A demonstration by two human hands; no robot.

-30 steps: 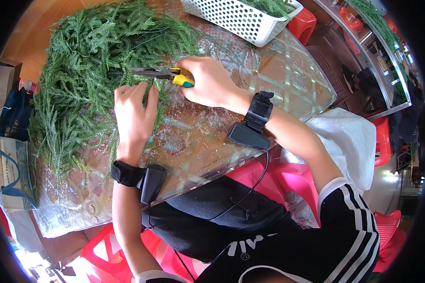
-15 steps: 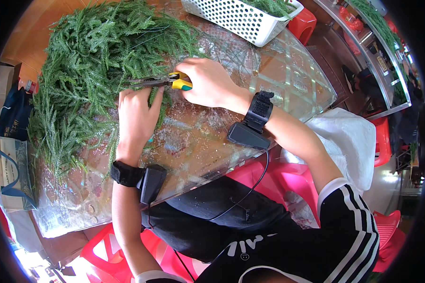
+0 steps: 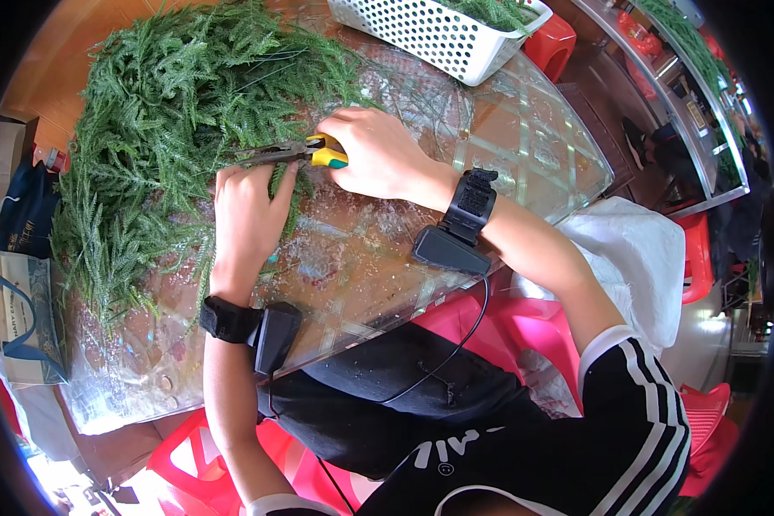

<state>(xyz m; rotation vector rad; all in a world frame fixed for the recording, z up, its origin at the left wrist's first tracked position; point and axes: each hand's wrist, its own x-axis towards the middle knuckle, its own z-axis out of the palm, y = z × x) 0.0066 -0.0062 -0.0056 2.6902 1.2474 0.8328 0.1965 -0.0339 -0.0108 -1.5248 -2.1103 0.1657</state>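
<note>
My right hand [image 3: 374, 150] is closed round the yellow and green handles of a pair of pliers [image 3: 275, 155]. The pliers' dark jaws point left, over the fingertips of my left hand [image 3: 248, 211]. My left hand is closed, its fingers bent over at the edge of a big heap of frosted green artificial pine sprigs [image 3: 163, 112]. A pine sprig [image 3: 291, 219] shows beside its thumb and hangs down behind the hand. My left fingertips are partly hidden by the greenery and the jaws.
A white perforated basket [image 3: 430, 39] with more greenery stands at the table's far edge. The table [image 3: 361, 258] has a clear cover with pale bits scattered on it. Bags [image 3: 30, 318] stand at the left. Pink plastic stools [image 3: 525, 331] and a white sack [image 3: 628, 258] are near me.
The pliers have turned and shifted very slightly between my hands. Both hands stay almost where they were.
</note>
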